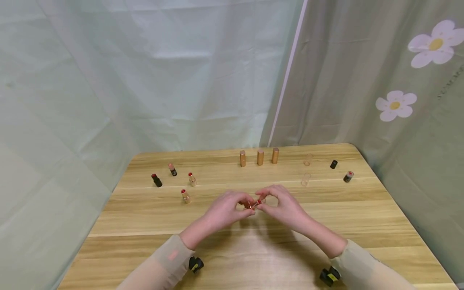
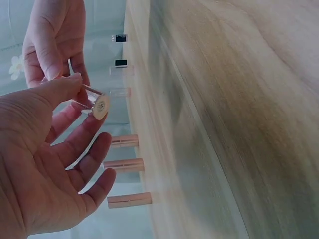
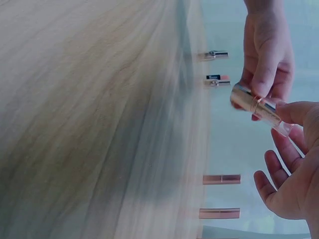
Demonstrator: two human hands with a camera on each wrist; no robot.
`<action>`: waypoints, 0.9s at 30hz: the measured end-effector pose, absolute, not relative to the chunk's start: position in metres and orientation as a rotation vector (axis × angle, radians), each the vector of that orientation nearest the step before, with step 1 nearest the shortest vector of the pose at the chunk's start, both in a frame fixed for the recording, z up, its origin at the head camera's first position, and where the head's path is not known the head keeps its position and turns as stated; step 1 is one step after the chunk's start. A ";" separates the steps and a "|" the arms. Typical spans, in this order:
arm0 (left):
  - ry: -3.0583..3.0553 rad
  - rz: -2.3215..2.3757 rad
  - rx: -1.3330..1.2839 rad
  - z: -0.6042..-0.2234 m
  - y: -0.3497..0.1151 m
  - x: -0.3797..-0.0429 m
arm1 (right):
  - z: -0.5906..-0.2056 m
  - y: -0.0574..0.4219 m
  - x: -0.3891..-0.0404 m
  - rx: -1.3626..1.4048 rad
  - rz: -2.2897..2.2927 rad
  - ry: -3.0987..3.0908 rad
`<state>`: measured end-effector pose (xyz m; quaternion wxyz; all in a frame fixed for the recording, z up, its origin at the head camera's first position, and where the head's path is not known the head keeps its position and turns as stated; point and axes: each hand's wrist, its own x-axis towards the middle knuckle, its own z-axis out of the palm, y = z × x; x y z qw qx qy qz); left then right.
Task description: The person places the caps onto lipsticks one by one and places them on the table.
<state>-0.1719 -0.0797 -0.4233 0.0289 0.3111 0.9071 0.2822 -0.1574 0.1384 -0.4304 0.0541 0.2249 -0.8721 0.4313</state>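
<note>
While hands point(image 1: 229, 207) point(image 1: 284, 206) pinch it, lipstick point(image 3: 259, 107) between, tilted.

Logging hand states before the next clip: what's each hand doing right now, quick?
Left hand: holding a lipstick by its gold base.
Right hand: pinching the clear cap at the lipstick's other end.
</note>
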 end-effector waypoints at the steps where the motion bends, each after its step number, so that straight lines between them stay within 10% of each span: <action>1: 2.802 0.866 0.954 -0.423 -0.079 -0.173 | -0.429 0.138 -0.158 0.677 1.313 -2.648; 27: 2.955 1.120 0.287 -0.447 -0.103 -0.275 | -0.446 0.243 -0.176 0.407 1.121 -2.705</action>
